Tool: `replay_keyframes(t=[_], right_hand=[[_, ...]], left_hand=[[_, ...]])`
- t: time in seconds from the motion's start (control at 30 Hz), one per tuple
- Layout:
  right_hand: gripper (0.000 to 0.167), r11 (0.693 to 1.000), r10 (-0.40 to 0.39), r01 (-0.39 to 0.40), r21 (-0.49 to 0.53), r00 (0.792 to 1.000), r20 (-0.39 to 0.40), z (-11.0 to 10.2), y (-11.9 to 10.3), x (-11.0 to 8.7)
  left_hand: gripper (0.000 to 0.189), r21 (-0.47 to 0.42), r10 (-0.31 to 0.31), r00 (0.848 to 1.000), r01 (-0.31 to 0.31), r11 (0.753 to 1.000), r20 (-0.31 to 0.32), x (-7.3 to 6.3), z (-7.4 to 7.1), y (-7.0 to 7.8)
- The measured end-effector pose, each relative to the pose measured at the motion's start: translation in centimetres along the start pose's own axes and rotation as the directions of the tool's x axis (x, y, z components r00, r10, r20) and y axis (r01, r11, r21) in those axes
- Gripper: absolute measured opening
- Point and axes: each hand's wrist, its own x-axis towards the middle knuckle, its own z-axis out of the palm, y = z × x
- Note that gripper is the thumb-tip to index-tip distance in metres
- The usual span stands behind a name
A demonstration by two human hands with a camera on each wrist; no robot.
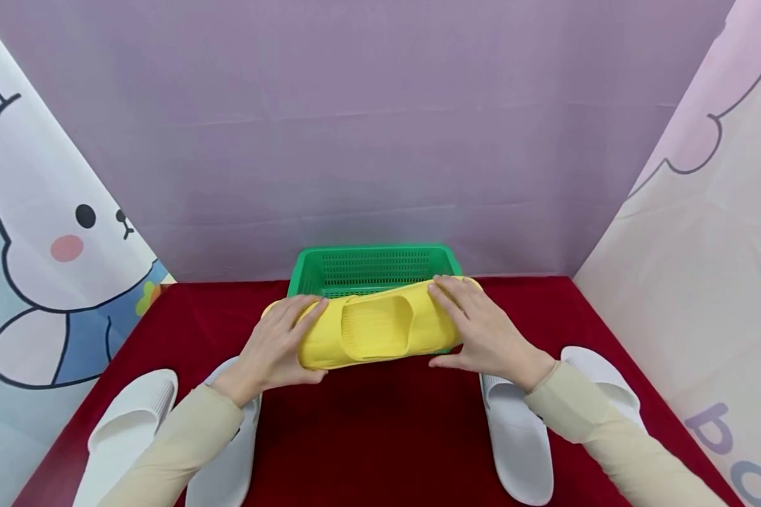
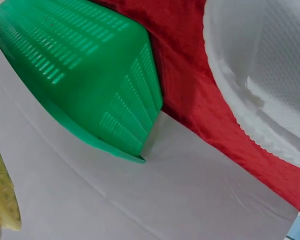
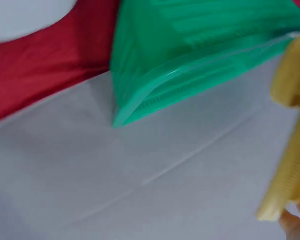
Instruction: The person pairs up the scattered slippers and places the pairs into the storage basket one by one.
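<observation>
- At the upper centre we see a green basket [image 3: 145,45], tilted in the frame, its rim running towards the upper right.
- Along the right edge we find a yellow slipper [image 3: 296,145], blurred, its side finely ridged.
- In the lower right corner we make out the right hand [image 3: 296,224], fingertips touching the slipper's lower end.
- At upper left we have red cloth [image 3: 40,70] and a white rounded thing [image 3: 25,15], cut off.
- Below, we see creased grey fabric [image 3: 140,170].

Even light | head view — crisp | right wrist view — yellow slipper [image 3: 294,157] blurred
</observation>
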Motion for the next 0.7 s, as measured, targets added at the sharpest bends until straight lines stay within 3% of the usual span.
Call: replay_keyframes(t=[0.13, 0.3, 0.5, 0.7], right_hand=[[0.115, 0.987, -0.050, 0.061, -0.146, 0.996, 0.077, 0.0, 0.3, -0.2], [0.107, 0.968, -0.070, 0.084, -0.236, 0.995, 0.068, 0.2, 0.4, -0.4], [0.104, 0.972, -0.075, 0.084, -0.221, 0.996, 0.048, 0.5, 0.5, -0.7], [0.104, 0.984, -0.118, 0.108, -0.140, 0.991, -0.062, 1.0, 0.6, -1.1]], left_hand=[[0.100, -0.031, 0.004, 1.000, -0.004, 1.000, 0.005, 0.0, -0.2, 0.4], [0.101, -0.057, 0.015, 1.000, -0.016, 0.998, -0.008, 0.1, -0.3, 0.7], [0.097, -0.031, 0.028, 1.000, -0.028, 0.999, -0.006, 0.2, -0.2, 1.0], [0.095, 0.018, 0.061, 0.998, -0.061, 0.998, -0.003, 0.3, -0.5, 1.3]])
